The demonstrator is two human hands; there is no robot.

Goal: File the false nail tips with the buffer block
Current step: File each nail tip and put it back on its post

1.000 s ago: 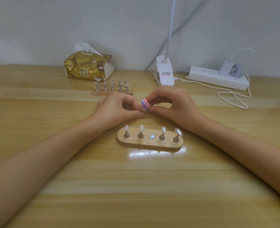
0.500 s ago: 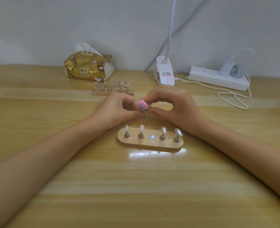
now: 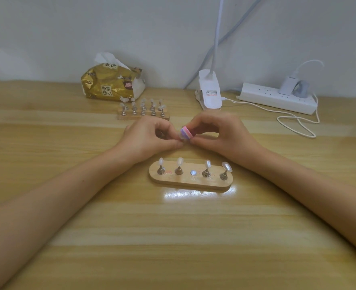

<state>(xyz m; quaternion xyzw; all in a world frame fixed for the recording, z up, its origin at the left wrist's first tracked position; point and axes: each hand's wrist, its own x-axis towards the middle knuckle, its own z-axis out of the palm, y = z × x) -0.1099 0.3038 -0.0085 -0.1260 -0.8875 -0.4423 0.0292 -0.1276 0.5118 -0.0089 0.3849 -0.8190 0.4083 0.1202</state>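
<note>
My right hand [image 3: 221, 135] pinches a small pink and purple buffer block [image 3: 186, 132] between thumb and fingers. My left hand [image 3: 150, 139] pinches a nail-tip stand against the block's left face; the tip itself is mostly hidden by my fingers. Just in front of both hands lies an oval wooden holder [image 3: 190, 181] with several metal stands carrying clear nail tips [image 3: 208, 164]; its middle spot shows only a bare round magnet [image 3: 193, 172].
A second wooden holder [image 3: 143, 116] with several nail tips stands behind my hands. A gold tissue pack [image 3: 110, 83] sits at the back left, a white lamp clamp [image 3: 210, 91] in the middle, and a power strip [image 3: 277, 98] with a looped cable at the back right.
The buffer block has shifted slightly left and up and back against the tip held by my left hand. Both hands stay in the same place.
</note>
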